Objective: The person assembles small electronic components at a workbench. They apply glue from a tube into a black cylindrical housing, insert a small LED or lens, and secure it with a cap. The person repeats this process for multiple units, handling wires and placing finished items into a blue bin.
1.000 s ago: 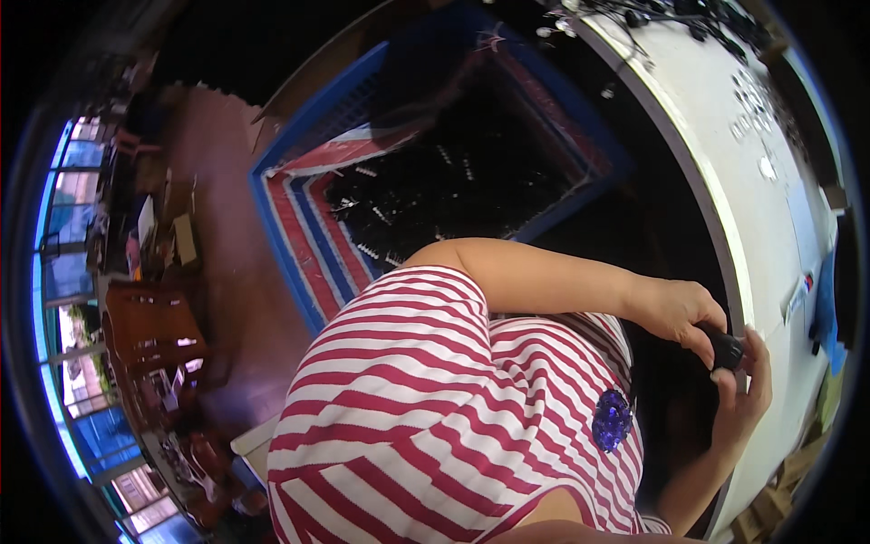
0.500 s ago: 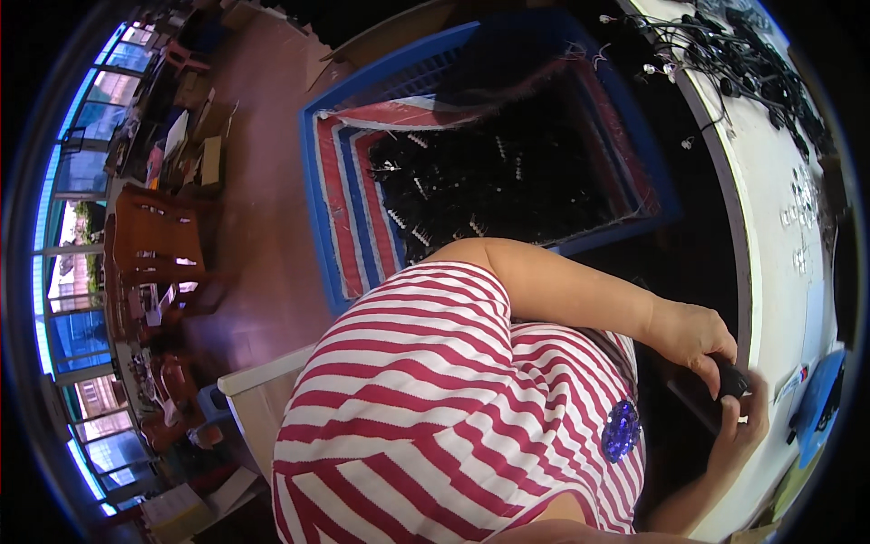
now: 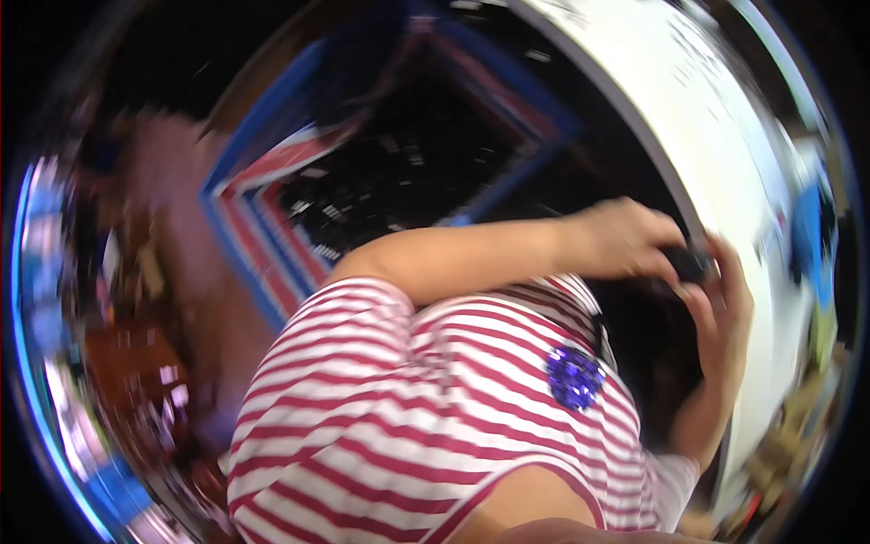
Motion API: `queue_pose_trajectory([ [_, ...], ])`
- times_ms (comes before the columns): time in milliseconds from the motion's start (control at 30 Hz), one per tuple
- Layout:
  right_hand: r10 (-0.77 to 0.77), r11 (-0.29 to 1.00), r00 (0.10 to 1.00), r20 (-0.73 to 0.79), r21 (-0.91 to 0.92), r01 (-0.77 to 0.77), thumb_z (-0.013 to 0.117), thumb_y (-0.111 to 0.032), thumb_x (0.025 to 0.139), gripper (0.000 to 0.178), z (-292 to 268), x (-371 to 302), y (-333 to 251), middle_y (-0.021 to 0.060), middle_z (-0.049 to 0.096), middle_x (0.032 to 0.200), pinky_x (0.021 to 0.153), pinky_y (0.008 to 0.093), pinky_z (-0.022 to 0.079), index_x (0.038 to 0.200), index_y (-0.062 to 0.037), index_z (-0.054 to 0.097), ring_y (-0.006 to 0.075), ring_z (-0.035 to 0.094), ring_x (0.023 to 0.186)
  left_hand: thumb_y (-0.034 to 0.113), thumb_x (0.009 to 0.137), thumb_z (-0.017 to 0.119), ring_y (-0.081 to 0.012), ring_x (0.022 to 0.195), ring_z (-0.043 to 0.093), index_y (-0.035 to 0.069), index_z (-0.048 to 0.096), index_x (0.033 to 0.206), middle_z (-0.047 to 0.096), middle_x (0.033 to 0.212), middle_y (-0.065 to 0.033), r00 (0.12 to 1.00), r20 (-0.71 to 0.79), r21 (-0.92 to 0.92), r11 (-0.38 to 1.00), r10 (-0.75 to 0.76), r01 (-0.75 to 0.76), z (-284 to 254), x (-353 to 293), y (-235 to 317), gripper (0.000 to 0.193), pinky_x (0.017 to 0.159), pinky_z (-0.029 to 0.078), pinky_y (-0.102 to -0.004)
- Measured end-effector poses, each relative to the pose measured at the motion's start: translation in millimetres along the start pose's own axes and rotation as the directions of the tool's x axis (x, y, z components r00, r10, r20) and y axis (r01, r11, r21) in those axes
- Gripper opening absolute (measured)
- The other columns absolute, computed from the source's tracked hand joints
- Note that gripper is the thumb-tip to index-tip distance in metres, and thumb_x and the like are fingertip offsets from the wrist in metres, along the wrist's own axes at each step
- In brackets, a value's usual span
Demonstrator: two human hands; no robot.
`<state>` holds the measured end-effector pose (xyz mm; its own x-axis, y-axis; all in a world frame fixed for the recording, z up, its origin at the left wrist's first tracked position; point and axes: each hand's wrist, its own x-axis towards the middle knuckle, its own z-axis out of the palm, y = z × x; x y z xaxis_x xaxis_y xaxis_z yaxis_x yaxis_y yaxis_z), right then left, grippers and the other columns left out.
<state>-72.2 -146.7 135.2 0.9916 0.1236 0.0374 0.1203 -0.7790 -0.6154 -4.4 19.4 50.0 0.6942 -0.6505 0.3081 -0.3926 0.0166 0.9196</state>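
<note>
right hand [image 3: 727, 313] partly hides the white table [image 3: 630, 63].

Over on the left, bright daylight pours in through a row of windows [image 3: 41, 245], a reddish-brown wooden chair [image 3: 136, 358] standing near them on the dull reddish floor [image 3: 168, 172]. A white tabletop [image 3: 625, 63] runs along the right.

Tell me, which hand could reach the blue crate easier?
Probably the left hand: it's nearer the blue crate. The right hand is farther, by the white table. Both hold a black object.
</note>
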Motion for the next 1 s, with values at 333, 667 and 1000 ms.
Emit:
queue_pose_trajectory([
  [333,-0.113,0.991,0.963,-0.246,-0.102,0.091,0.066,-0.031,0.075,0.031,-15.1,-27.0,30.9,0.008,0.058,0.059,0.048,0.0285,0.042,0.083,-0.0022,0.059,0.0203,0.055,0.051,0.01,0.08,0.062,-0.008,0.071,0.057,0.0,0.058,0.098,0.062,0.079,-0.0037,0.97,0.215,-0.006,0.993,-0.117,0.121,31.1,23.4,12.3,0.021,0.065,0.046,-0.0218],
  [667,0.077,0.923,0.972,-0.224,0.385,0.016,0.06,-0.029,0.081,0.046,19.5,-40.3,48.0,0.0158,0.055,0.101,0.075,0.0318,0.046,0.115,-0.0013,0.046,0.0241,0.057,0.086,0.034,0.089,0.05,-0.0047,0.054,0.035,0.002,0.051,0.099,0.043,0.063,0.0023,0.996,0.043,-0.726,0.682,-0.084,0.088,44.3,31.9,4.4,0.033,0.05,0.03,-0.0195],
  [1000,0.17,0.773,0.972,-0.164,0.633,-0.029,0.039,-0.013,0.093,0.027,59.8,-66.9,43.8,0.0047,0.052,0.066,0.053,0.0233,0.041,0.115,-0.0015,0.047,0.0105,0.048,0.056,0.045,0.084,0.05,-0.0085,0.059,0.035,0.008,0.046,0.111,0.04,0.068,0.0017,0.984,-0.136,-0.921,0.381,-0.115,-0.083,48.9,64.5,36.8,0.046,0.053,0.03,-0.0221],
])
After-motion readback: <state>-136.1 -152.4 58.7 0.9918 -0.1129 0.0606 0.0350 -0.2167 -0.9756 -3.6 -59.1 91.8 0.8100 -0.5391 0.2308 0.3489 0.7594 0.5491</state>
